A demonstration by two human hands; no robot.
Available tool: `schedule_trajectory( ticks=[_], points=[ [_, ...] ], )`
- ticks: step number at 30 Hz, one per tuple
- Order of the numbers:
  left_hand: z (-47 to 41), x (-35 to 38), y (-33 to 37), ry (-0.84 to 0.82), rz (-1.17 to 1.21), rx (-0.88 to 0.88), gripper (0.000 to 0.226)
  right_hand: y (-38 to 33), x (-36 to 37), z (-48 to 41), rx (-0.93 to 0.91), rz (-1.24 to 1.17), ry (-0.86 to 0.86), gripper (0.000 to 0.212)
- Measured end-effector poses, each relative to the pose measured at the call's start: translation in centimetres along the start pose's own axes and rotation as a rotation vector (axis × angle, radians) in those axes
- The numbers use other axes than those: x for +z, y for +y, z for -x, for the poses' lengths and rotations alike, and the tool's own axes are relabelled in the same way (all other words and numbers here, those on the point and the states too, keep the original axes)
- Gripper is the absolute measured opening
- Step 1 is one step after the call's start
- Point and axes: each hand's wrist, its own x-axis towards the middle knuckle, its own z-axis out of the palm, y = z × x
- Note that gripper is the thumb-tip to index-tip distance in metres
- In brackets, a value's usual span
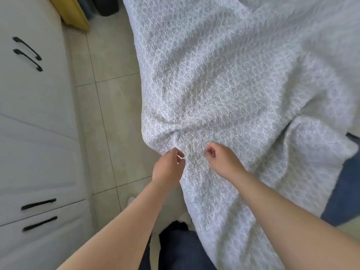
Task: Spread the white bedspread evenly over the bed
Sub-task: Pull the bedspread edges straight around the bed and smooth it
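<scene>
Fingers (180, 153) of left hand (168, 166) and right hand (224, 159) are curled, each pinching the white patterned woven bedspread (224, 84) at lower centre of frame. Left hand sits on the cloth's outer edge, beside the beige tiled floor (115, 114). Cloth bulk lies up and right of the pinch, and creases run that way. Blue fabric (344, 184), likely bare bed, shows at the right edge; right hand is nearer. Count: one bedspread, two hands, four black handles (39, 203).

Left hand (169, 167) and right hand (222, 160) pinch the wrinkled white bedspread (224, 84).
</scene>
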Motion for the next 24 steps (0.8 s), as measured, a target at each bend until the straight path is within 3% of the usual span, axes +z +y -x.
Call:
schedule_trajectory(
  ticks=[4, 14, 24],
  points=[
    [4.1, -1.4, 1.2, 0.008, -0.069, 0.049, 0.016, -1.5, -1.0, 3.8, -0.065, 0.015, -0.018, 0.013],
    [16.1, -2.3, 1.2, 0.141, 0.028, 0.183, 0.011, -1.4, -3.3, 16.6, -0.065, -0.030, 0.035, 0.009],
    [23.2, 8.9, 0.6, 0.128, 0.179, 0.118, 0.009, 6.7, -3.1, 21.1, 0.037, 0.018, -0.119, 0.015]
  ],
)
